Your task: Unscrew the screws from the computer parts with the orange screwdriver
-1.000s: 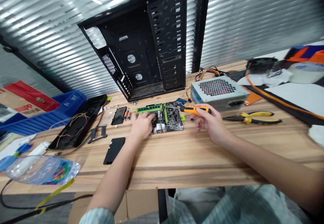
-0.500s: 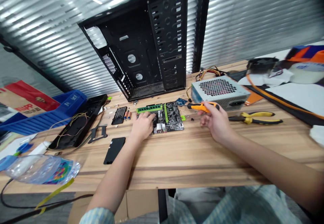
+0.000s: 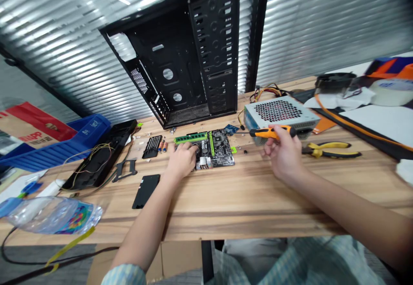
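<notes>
Head view: a person works with two bare hands near the motherboard [image 3: 222, 149], which lies flat on the wooden table [image 3: 251, 207].
Right hand [image 3: 280, 149]: to the right of the motherboard; the thumb and fingers are closed on the orange-black handle of the screwdriver [image 3: 270, 133], with the lower fingers curled below it.
Screwdriver: to the right of the motherboard; its long axis runs almost level from left to right, and its shaft points left, towards the small blue card [image 3: 231, 129] at the motherboard's far right corner. If the tip touches this card, one cannot tell.
Left hand [image 3: 181, 161]: on the left part of the motherboard, beside the green memory stick [image 3: 190, 138]; its fingers are bent, but the fingertips are partly hidden, so one cannot tell their opening or grip.
Power supply [image 3: 277, 111]: right of the motherboard and farther back.
Computer case [image 3: 174, 57]: standing behind the motherboard.
</notes>
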The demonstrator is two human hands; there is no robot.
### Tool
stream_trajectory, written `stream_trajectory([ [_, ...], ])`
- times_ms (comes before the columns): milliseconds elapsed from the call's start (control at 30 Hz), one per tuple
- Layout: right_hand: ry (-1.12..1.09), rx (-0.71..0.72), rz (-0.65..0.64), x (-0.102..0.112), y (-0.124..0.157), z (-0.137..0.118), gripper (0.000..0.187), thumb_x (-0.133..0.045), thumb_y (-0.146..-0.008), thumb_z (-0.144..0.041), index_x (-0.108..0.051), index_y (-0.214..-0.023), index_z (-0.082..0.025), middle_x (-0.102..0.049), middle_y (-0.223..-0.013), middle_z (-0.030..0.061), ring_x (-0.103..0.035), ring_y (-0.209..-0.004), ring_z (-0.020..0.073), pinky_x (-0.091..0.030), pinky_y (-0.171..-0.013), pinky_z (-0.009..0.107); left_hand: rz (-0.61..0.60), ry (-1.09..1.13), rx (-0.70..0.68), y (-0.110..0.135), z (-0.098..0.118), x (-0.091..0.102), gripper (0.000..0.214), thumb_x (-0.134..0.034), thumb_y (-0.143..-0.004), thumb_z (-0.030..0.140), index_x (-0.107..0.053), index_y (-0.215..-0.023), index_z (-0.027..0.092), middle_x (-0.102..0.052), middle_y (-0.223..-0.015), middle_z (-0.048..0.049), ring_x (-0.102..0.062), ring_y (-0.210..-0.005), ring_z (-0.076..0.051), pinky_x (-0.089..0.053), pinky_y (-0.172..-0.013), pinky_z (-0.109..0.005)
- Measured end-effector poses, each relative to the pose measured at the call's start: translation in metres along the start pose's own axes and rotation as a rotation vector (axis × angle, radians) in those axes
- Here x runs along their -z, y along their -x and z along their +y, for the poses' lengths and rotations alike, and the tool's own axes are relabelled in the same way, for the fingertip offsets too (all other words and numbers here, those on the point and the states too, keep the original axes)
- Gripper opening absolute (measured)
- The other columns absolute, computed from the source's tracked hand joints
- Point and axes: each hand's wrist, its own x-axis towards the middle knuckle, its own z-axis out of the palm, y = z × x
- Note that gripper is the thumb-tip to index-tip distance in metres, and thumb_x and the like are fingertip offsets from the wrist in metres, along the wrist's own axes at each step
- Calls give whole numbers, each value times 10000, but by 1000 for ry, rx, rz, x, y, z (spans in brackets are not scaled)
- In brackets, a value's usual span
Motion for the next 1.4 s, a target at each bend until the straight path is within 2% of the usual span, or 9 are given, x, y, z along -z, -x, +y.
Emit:
stream_trajectory([
  [400, -42, -38, -62, 3, 0, 2, 447, -772, -601, -521, -618, -881, -208, -485, -452, -94, -401, -332, 89, -381, -314, 222, 16, 1, -5, 0, 0, -1, 308, -415, -933, 222, -675, -1095, 250, -686, -1087, -84, -612, -1021, -301, -358, -866, -510],
  [633, -48, -96, -183, 6, 0, 1, 437, -733, -646, -550, -615, -904, -218, -523, -494, -69, -431, -351, 93, -404, -335, 227, 22, 11, 6, 1, 3, 3, 302, -408, -947, 239, -658, -1117, 249, -689, -1115, -86, -608, -1041, -298, -349, -873, -493],
  [800, -3, -160, -402, 5, 9, 0, 463, -757, -651, -525, -621, -964, -212, -604, -574, -36, -495, -391, 105, -460, -379, 243, 109, 52, 21, 0, 5, 9, 282, -387, -980, 292, -633, -1101, 226, -695, -1093, -73, -619, -1020, -268, -340, -887, -463],
  [933, 31, -157, -526, 6, 14, 3, 449, -764, -680, -479, -613, -1007, -212, -667, -639, -6, -561, -418, 128, -464, -388, 242, 223, 98, 4, 1, 5, 11, 275, -447, -972, 395, -637, -1061, 217, -704, -1078, -68, -624, -1015, -251, -338, -900, -430],
  [1067, 47, -152, -591, 8, 15, 6, 413, -753, -711, -448, -604, -1016, -212, -698, -687, 11, -586, -427, 137, -471, -394, 248, 319, 143, 1, 3, 4, 11, 311, -502, -944, 477, -664, -977, 214, -726, -1003, -54, -639, -974, -237, -328, -912, -411],
  [1400, 81, -144, -647, 8, 17, 5, 411, -754, -709, -486, -622, -990, -217, -704, -689, 15, -590, -431, 145, -484, -403, 269, 428, 121, 11, 2, 3, 10, 300, -512, -948, 436, -678, -825, 219, -737, -840, -43, -661, -848, -210, -353, -876, -394],
])
